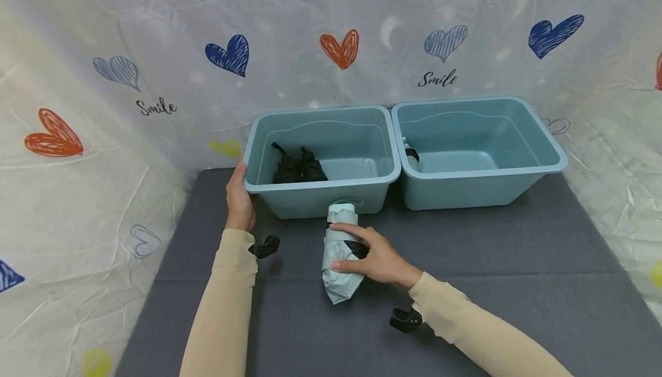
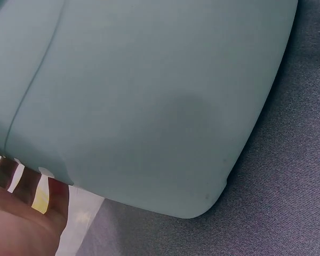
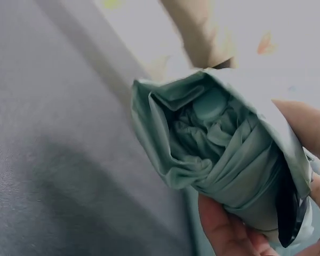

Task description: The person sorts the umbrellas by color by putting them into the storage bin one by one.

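Observation:
In the head view my right hand (image 1: 385,259) grips a folded pale-blue umbrella (image 1: 341,282) with a black band and a wrist loop, in front of the left bin. The right wrist view shows the open end of the umbrella's gathered fabric (image 3: 224,160), with fingers and thumb on either side. My left hand (image 1: 240,202) rests against the left side of the left blue bin (image 1: 315,200). Straight fingers (image 2: 57,197) touch that bin's wall in the left wrist view; the thumb is hidden there. Inside this bin lie black fabric bundles (image 1: 300,169) with straps.
A second blue bin (image 1: 483,190) stands beside the first on the right. At its left end is a pale item with a black band (image 1: 412,156), partly hidden by the wall. Both bins sit on a dark grey cloth-covered table (image 1: 465,256) before a heart-printed backdrop (image 1: 289,3).

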